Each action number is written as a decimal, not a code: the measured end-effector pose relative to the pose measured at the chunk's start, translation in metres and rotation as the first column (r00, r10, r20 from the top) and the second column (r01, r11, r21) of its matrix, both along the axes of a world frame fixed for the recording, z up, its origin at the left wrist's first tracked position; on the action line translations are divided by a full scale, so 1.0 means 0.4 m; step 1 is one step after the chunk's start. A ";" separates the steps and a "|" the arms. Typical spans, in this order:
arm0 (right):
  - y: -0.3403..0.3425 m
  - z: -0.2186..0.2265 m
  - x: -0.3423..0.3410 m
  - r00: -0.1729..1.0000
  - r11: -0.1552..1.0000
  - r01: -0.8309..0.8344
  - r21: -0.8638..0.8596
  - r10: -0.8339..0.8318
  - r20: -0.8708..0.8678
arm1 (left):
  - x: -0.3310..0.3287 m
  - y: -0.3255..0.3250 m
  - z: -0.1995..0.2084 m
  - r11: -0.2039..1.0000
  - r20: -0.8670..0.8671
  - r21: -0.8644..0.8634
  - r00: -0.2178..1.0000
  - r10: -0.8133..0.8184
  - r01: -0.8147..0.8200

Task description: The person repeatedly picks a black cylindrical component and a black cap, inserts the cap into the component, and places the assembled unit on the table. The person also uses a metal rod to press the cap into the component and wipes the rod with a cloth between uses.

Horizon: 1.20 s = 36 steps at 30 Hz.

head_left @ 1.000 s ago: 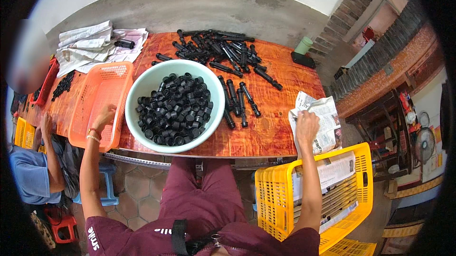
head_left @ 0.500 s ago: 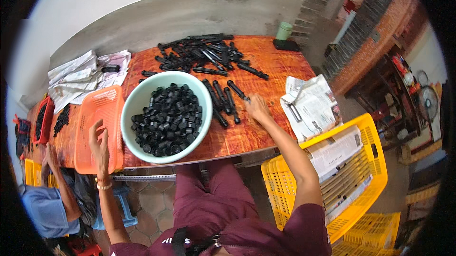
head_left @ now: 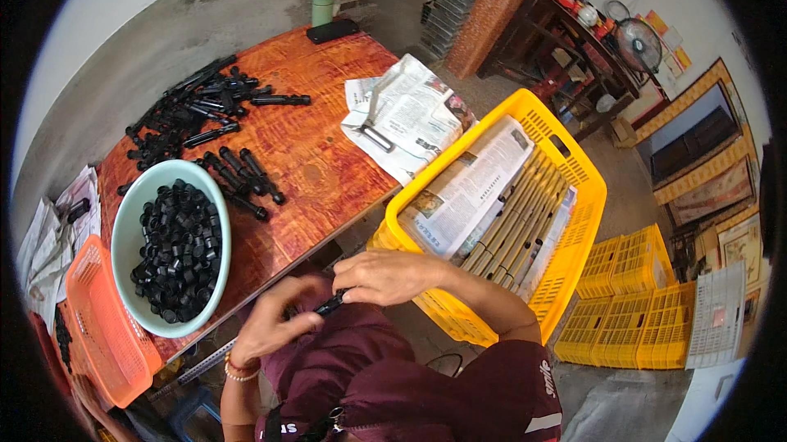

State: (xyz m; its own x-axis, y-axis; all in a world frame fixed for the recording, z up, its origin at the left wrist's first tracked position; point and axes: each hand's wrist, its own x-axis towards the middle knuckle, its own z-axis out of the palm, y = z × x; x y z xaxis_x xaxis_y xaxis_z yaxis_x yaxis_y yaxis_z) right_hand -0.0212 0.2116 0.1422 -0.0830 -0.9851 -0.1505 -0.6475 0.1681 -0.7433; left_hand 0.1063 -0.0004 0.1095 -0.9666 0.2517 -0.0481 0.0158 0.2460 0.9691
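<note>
Black tube (head_left: 331, 303) up between two hands, over dark red pants (head_left: 361, 344). Only short bit shows: dark, round, some shine. Tilted, right end higher. Fingers hide rest.

Right hand (head_left: 384, 276) curled, fingers pinching tube. Left hand (head_left: 277, 317) at lower end, thumb near it; cannot tell if fingers grip.

More black tubes (head_left: 256, 172), bumpy, on orange-red table (head_left: 307, 155).
</note>
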 end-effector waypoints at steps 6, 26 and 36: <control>0.115 -0.022 -0.056 0.787 0.793 0.606 -0.057 -0.589 0.184 | -0.001 0.059 -0.093 0.945 0.468 0.323 0.860 -0.202 0.046; 0.740 -0.476 -0.361 -0.212 0.027 0.970 -0.240 -0.379 -0.901 | 0.080 -0.032 -0.191 0.906 0.493 0.314 0.864 0.100 -0.284; 0.583 0.007 -0.241 0.015 -0.035 0.880 -0.473 -0.995 0.102 | 0.063 -0.015 -0.138 0.907 -0.012 0.214 0.927 0.374 -0.363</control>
State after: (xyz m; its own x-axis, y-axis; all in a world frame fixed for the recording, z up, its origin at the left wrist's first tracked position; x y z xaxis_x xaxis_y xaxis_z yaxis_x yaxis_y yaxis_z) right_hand -0.1178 0.4447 0.1448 -0.9398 0.1028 0.3260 -0.2142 0.5660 -0.7961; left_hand 0.1315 -0.0065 0.0545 -0.9921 -0.1239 0.0185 0.0135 0.0413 0.9991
